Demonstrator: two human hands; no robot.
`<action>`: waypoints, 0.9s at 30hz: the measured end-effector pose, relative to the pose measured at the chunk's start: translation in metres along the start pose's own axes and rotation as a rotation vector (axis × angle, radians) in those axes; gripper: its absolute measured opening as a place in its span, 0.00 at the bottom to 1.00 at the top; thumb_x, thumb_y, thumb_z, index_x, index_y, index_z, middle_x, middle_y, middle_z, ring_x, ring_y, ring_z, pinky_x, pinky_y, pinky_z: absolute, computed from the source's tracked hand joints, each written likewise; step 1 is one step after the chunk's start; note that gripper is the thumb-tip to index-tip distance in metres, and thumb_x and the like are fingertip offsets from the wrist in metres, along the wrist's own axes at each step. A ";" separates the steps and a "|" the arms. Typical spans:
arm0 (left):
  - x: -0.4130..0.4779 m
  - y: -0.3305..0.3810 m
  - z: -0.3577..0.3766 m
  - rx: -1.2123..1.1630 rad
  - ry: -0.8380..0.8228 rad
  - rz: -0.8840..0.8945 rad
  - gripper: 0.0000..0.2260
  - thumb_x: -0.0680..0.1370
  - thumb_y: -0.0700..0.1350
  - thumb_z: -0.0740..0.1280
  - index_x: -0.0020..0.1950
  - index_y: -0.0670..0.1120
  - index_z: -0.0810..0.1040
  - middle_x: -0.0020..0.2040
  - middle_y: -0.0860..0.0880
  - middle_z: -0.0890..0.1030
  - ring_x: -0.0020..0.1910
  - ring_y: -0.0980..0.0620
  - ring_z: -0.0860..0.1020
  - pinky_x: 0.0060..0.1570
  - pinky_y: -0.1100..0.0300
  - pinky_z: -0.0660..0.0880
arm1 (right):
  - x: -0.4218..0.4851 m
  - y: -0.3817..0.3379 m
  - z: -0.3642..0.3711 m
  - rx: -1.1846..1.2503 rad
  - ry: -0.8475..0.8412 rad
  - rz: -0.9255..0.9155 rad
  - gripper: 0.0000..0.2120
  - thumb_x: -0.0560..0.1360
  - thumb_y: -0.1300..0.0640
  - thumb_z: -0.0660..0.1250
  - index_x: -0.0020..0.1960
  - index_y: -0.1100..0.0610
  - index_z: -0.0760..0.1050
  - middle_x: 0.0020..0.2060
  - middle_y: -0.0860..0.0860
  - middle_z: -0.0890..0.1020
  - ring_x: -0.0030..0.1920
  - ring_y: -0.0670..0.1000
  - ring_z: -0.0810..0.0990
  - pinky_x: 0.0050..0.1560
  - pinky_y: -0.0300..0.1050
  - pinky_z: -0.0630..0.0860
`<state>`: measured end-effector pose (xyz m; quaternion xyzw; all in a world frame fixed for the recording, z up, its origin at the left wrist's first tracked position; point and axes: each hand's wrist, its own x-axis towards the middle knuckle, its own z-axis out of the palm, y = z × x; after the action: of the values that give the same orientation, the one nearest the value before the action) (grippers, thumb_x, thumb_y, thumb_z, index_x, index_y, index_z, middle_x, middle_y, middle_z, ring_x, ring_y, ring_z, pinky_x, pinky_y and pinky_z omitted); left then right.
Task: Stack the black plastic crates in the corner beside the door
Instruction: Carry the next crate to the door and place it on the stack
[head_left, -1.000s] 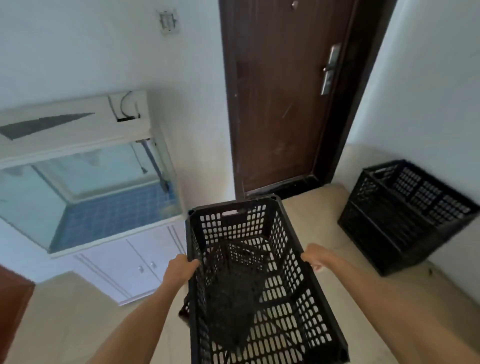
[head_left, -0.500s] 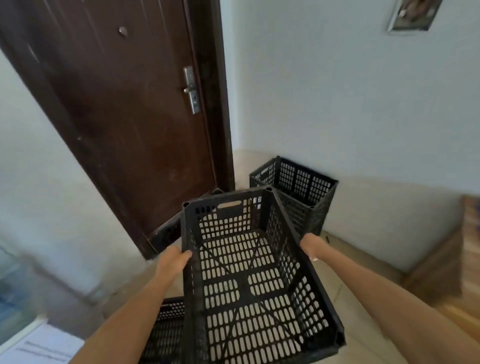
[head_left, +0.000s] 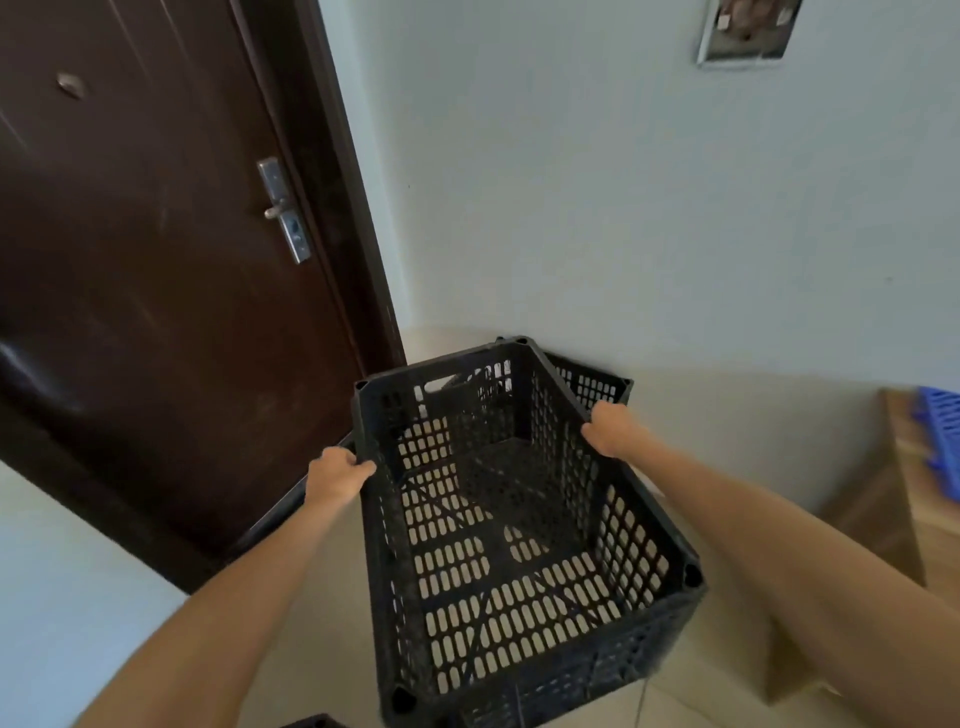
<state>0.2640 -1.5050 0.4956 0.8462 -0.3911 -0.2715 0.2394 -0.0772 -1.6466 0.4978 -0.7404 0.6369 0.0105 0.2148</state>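
We've got a black crate (head_left: 519, 545) held up in front of us w/ both hands, open side up, long axis pointing away toward the corner. Left hand (head_left: 335, 475) is clamped on the left long rim, fingers curled over the edge; right hand (head_left: 610, 428) grips the right long rim the same way, so hands sit apart, one per side. The crate is perforated w/ slot holes on walls and base, and has a handle cutout in the far end wall. Just behind its far right corner we see the rim of a second black crate (head_left: 592, 382), standing on the floor in the corner against the pale wall (head_left: 571, 208); most of it is hidden by the one we carry, and we can't tell if the two touch. The dark brown door (head_left: 156, 260) is to the left, shut, w/ a metal handle plate (head_left: 283, 210). On the right there's a wooden cabinet (head_left: 883, 493) w/ something blue (head_left: 940, 441) on top, cut off by the edge. A framed picture (head_left: 748, 28) hangs high on the wall. The floor (head_left: 322, 623) is beige tile.
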 end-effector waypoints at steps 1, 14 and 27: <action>0.018 0.008 0.002 -0.008 -0.018 0.003 0.10 0.77 0.43 0.68 0.44 0.35 0.82 0.44 0.36 0.83 0.46 0.41 0.82 0.50 0.49 0.76 | 0.014 -0.002 -0.004 -0.011 -0.001 0.004 0.10 0.80 0.55 0.57 0.46 0.61 0.67 0.37 0.55 0.73 0.43 0.59 0.78 0.42 0.49 0.74; 0.216 0.113 0.041 0.033 -0.130 0.016 0.07 0.77 0.44 0.69 0.44 0.42 0.76 0.46 0.41 0.82 0.49 0.43 0.81 0.47 0.52 0.75 | 0.190 0.002 -0.057 0.023 0.010 0.154 0.12 0.79 0.57 0.58 0.52 0.65 0.74 0.46 0.60 0.79 0.42 0.58 0.77 0.41 0.48 0.73; 0.325 0.215 0.123 0.018 -0.087 -0.206 0.06 0.76 0.42 0.68 0.43 0.39 0.77 0.45 0.40 0.83 0.46 0.42 0.82 0.44 0.54 0.75 | 0.408 0.048 -0.125 -0.057 -0.036 -0.023 0.17 0.79 0.54 0.58 0.63 0.64 0.67 0.59 0.62 0.75 0.57 0.62 0.76 0.46 0.48 0.69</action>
<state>0.2480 -1.9109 0.4491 0.8714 -0.3147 -0.3275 0.1853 -0.0782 -2.0758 0.4780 -0.7532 0.6237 0.0397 0.2051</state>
